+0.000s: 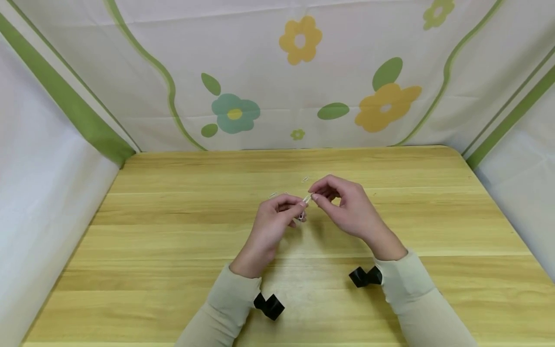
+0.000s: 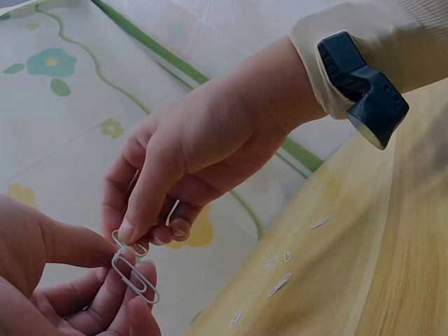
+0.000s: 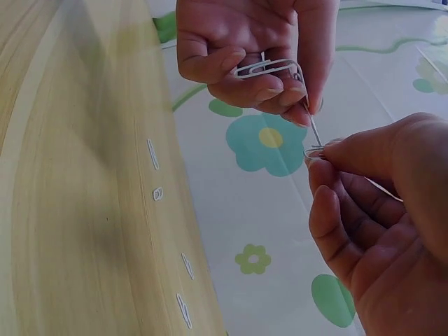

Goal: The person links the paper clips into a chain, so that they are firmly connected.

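Near the middle of the table, my left hand [image 1: 275, 219] and right hand [image 1: 347, 207] meet fingertip to fingertip over white wire paper clips. My left thumb and finger pinch one paper clip [image 3: 313, 126] that reaches across to the right fingertips. Another paper clip [image 3: 266, 68] lies across the curled left fingers and appears linked to it. At the right thumb and fingertip a small paper clip [image 2: 131, 243] is pinched, touching or hooked on the left one; exactly how is unclear. A bit of white wire [image 2: 171, 212] also shows inside the right hand's curled fingers.
Several loose paper clips lie on the wooden table [image 1: 173, 250] beyond the hands, one paper clip [image 1: 305, 179] farther back and another paper clip [image 1: 272, 194] to the left. A flowered cloth [image 1: 260, 58] hangs behind the table. Black wrist cameras [image 1: 272, 307] sit on both cuffs.
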`<action>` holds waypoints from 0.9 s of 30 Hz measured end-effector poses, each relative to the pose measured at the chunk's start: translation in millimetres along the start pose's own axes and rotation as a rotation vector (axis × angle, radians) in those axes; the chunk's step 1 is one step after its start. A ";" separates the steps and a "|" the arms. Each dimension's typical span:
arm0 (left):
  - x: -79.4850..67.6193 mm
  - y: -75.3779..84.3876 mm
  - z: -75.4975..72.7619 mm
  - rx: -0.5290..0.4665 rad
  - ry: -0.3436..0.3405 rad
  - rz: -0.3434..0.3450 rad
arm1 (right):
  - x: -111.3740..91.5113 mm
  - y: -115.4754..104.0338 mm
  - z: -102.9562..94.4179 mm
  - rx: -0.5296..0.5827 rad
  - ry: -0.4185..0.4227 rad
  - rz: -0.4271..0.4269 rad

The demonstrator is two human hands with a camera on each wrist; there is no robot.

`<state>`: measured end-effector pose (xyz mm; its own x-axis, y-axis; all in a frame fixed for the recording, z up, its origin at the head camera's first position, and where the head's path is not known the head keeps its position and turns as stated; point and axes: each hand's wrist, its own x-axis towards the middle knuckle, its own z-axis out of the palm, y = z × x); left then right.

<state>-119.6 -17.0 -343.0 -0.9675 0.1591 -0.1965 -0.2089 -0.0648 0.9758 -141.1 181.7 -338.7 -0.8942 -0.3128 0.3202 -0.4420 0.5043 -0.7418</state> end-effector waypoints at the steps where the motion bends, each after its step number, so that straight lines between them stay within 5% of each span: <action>1: 0.1 -0.1 -0.1 -0.002 0.000 -0.003 | -0.1 0.1 -0.2 -0.001 -0.002 0.004; 27: -2.2 0.8 -5.7 -0.012 0.000 -0.022 | 0.7 -0.2 -8.9 -0.085 -0.117 0.070</action>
<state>-118.5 -23.0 -342.3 -0.9628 0.1601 -0.2179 -0.2317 -0.0733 0.9700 -142.3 188.6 -333.1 -0.9109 -0.3637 0.1947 -0.3876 0.5931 -0.7056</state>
